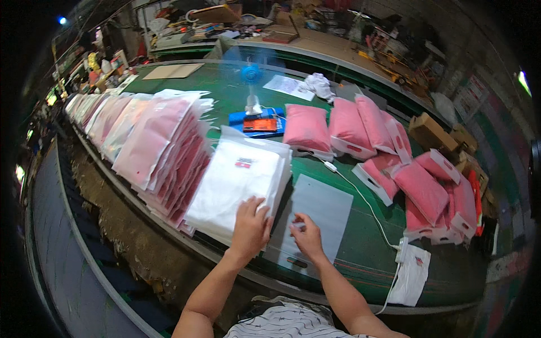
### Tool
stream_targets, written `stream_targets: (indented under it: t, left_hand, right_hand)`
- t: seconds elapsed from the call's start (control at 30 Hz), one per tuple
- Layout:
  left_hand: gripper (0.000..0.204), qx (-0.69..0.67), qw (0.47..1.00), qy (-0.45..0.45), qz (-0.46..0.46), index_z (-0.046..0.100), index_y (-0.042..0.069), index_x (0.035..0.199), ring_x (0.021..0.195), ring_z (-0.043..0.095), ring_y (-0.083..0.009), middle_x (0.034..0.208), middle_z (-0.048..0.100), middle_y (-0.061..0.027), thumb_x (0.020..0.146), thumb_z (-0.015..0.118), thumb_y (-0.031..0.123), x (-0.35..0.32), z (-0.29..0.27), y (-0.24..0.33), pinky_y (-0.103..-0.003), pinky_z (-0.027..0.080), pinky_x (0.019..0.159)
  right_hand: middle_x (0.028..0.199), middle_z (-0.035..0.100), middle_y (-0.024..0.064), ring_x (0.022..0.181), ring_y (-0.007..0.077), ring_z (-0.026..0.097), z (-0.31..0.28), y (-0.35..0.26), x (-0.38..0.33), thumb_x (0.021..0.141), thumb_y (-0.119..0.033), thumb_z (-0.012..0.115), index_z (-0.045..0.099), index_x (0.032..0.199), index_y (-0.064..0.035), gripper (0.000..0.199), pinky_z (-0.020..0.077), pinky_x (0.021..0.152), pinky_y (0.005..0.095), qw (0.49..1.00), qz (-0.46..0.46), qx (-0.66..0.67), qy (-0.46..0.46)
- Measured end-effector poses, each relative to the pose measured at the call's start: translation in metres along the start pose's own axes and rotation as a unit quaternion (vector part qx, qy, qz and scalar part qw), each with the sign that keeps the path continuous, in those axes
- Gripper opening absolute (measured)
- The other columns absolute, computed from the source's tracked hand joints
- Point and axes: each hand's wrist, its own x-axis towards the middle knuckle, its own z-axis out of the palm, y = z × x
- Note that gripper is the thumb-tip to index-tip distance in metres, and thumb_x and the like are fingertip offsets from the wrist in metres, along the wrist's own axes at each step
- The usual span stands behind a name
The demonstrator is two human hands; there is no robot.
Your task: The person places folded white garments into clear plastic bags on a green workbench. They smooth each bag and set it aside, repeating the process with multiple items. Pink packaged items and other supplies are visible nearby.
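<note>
My left hand [251, 225] lies palm down with fingers stretched over the near right corner of a stack of folded white garments in clear plastic bags [234, 183]. The top garment carries a small red and dark print. Over a flat, frosted plastic bag [321, 208] with a cut-out handle hangs my right hand [308, 236]. Its thumb and fingers are curled together, and something small and pale shows at the fingertips, too blurred to name. To the left of the white stack, a tall leaning pile of pink garments in clear bags [152, 138] runs along the table.
Plump pink packages [307, 128] lie along the table's right side. A small blue fan [251, 74] stands behind the stack, beside an orange box [260, 124]. A white cable [366, 205] crosses the green table [360, 259] to a plug near a white package [414, 273].
</note>
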Motion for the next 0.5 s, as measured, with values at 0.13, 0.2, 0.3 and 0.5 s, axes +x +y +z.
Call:
stream_targets:
  t: [0.13, 0.2, 0.3, 0.5]
  left_hand:
    - [0.024, -0.174, 0.976, -0.106, 0.07, 0.064, 0.001, 0.11, 0.111, 0.06, -0.0395, 0.117, 0.063, -0.0188, 0.087, 0.069, 0.005, -0.02, 0.039, 0.029, -0.043, 0.051, 0.094]
    - [0.024, -0.201, 0.959, -0.185, 0.075, 0.064, 0.001, 0.111, 0.115, 0.058, -0.0407, 0.12, 0.061, -0.0198, 0.089, 0.069, 0.009, -0.037, 0.066, 0.036, -0.045, 0.049, 0.098]
    - [0.032, -0.042, 0.957, -0.284, 0.041, 0.061, 0.001, 0.118, 0.124, 0.051, -0.0431, 0.132, 0.054, -0.0225, 0.09, 0.067, 0.016, -0.063, 0.104, 0.032, -0.052, 0.046, 0.102]
    - [0.054, 0.069, 0.922, -0.382, 0.002, 0.047, 0.006, 0.139, 0.145, 0.031, -0.0451, 0.154, 0.034, -0.0249, 0.091, 0.066, 0.022, -0.096, 0.141, 0.032, -0.069, 0.035, 0.106]
  right_hand:
    - [0.121, 0.059, 0.0179, 0.108, 0.0374, 0.061, -0.064, 0.056, -0.052, 0.087, -0.026, 0.074, 0.064, 0.115, -0.0008, 0.039, 0.0488, 0.092, 0.0505, 0.908, 0.005, -0.374, 0.188]
    - [0.121, 0.058, 0.0174, 0.117, 0.0373, 0.055, -0.081, 0.071, -0.074, 0.088, -0.03, 0.074, 0.064, 0.114, -0.0011, 0.041, 0.0434, 0.098, 0.0526, 0.881, 0.094, -0.412, 0.212]
    - [0.117, 0.059, 0.0154, 0.118, 0.0362, 0.054, -0.086, 0.086, -0.091, 0.087, -0.031, 0.076, 0.066, 0.111, -0.0028, 0.038, 0.0405, 0.1, 0.0518, 0.857, 0.161, -0.433, 0.229]
    - [0.106, 0.062, 0.0151, 0.108, 0.0362, 0.059, -0.073, 0.102, -0.088, 0.093, -0.024, 0.067, 0.066, 0.101, -0.0053, 0.021, 0.0434, 0.091, 0.0513, 0.842, 0.12, -0.473, 0.231]
